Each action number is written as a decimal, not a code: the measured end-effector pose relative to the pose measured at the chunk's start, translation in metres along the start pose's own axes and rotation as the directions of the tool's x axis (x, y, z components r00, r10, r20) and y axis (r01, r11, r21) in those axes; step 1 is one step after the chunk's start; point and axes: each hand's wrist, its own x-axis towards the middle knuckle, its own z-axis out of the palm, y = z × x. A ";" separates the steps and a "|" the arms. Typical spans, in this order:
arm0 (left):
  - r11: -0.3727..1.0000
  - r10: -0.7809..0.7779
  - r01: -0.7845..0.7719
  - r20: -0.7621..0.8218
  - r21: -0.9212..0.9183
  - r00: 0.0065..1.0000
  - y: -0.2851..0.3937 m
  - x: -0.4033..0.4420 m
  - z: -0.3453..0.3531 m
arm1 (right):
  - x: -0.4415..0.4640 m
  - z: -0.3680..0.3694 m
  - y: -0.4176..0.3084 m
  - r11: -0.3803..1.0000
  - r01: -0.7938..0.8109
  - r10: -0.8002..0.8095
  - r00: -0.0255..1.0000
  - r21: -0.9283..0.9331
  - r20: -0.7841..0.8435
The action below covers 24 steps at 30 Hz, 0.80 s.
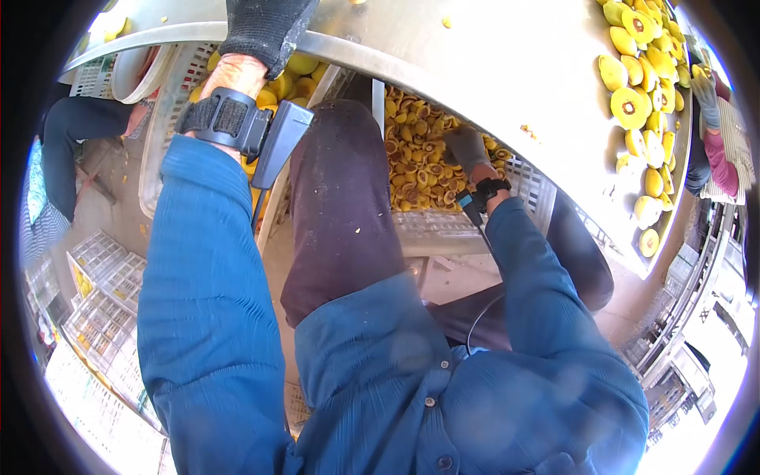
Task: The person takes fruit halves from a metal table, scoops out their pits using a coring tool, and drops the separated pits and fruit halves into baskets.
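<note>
My left hand [269, 30], in a dark knitted glove, is over the rim of the metal table [412, 32] at the top. Its fingers run out of the frame, so what they do is hidden. Below the table, my right hand [465, 147], in a grey glove, is down at a white plastic crate [435, 224] of small yellow-brown fruit pieces [416, 150]. It touches or hovers just over the pieces; its fingers are too dark and small to make out. Halved yellow peaches [631, 107], some with a reddish-brown centre, lie along the table's right side.
Whole yellow fruit [305, 71] fills another crate by my left forearm. At the right edge, a co-worker's gloved hand [703, 95] is by the peaches. Another person's leg [83, 131] is at the left. White crates [103, 309] stand on the floor at left.
</note>
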 end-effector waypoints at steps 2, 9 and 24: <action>0.999 0.024 -0.023 -0.020 0.027 1.000 0.002 0.000 0.002 | 0.004 -0.002 -0.001 0.992 0.022 -0.011 0.996 0.125 -0.092; 0.997 -0.045 0.045 -0.016 0.059 0.999 0.007 0.000 0.000 | 0.025 -0.005 -0.005 0.951 -0.003 -0.080 0.963 -0.308 -0.258; 0.983 -0.139 0.132 -0.043 -0.128 0.989 -0.005 0.001 -0.007 | -0.269 -0.041 -0.089 0.802 0.422 -0.314 0.900 -0.423 0.304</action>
